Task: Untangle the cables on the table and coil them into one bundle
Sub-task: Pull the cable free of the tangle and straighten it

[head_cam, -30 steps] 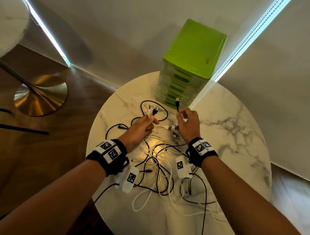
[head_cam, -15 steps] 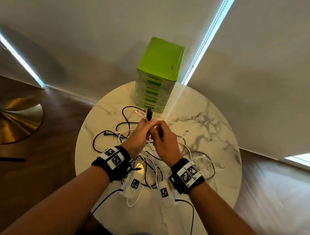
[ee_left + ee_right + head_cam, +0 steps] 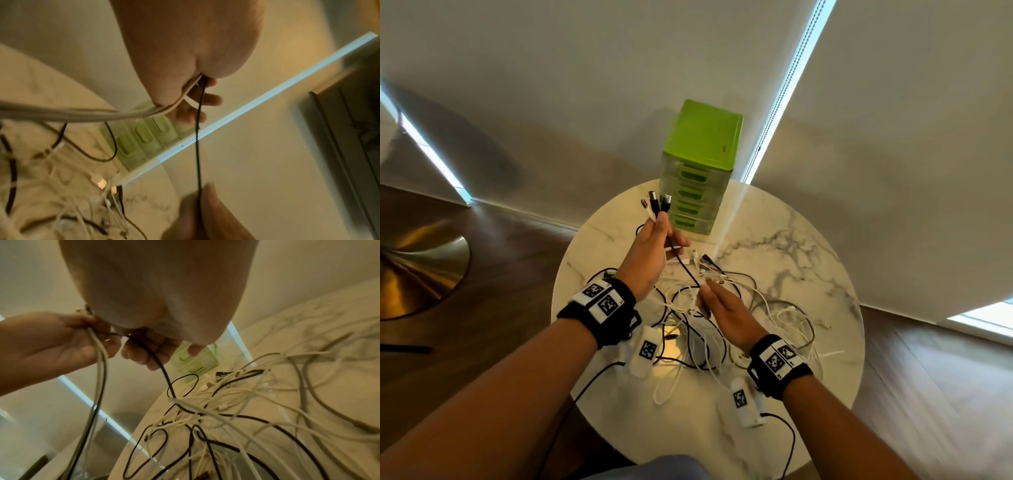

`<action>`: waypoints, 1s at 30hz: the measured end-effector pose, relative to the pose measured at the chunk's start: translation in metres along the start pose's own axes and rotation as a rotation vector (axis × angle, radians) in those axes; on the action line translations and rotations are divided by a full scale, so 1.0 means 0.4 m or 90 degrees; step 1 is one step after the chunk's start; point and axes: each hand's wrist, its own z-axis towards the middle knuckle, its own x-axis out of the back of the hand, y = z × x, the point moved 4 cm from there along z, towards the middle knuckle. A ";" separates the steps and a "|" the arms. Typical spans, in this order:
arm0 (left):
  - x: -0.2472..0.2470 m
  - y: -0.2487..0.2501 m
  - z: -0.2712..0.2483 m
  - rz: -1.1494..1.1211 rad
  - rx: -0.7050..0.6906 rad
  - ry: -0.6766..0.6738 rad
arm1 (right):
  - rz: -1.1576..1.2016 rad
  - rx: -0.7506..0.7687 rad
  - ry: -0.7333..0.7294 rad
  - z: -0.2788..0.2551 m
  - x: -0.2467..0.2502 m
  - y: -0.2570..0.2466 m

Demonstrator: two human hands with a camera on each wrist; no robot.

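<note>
My left hand [image 3: 654, 240] is raised over the far part of the round marble table [image 3: 808, 274] and grips a bunch of black and white cable ends, whose plugs [image 3: 658, 202] stick up above the fingers. A black cable [image 3: 686, 270] runs taut from that hand down to my right hand [image 3: 717, 305], which pinches it lower and nearer to me. The right wrist view shows the fingers [image 3: 144, 352] curled round this black cable [image 3: 164, 376]. Below both hands a tangle of black and white cables [image 3: 705, 335] lies spread on the table.
A green plastic drawer unit [image 3: 700, 164] stands at the table's far edge, just beyond the left hand. Loose cable loops [image 3: 791, 318] reach towards the table's right side. A gold pedestal base [image 3: 417, 270] stands on the wooden floor at left.
Both hands were together at the plugs half a second ago. The left hand has risen with the bunch, and the right hand has drawn back along the black cable.
</note>
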 end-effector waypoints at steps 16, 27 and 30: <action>0.107 0.217 0.016 -0.018 -0.081 -0.060 | -0.410 -0.227 -0.011 0.046 0.044 0.084; 0.021 0.044 -0.042 0.310 0.029 -0.090 | -0.002 0.053 0.159 0.103 0.003 -0.210; 0.018 0.033 -0.028 0.222 0.022 -0.099 | 0.043 0.047 0.103 0.091 -0.017 -0.206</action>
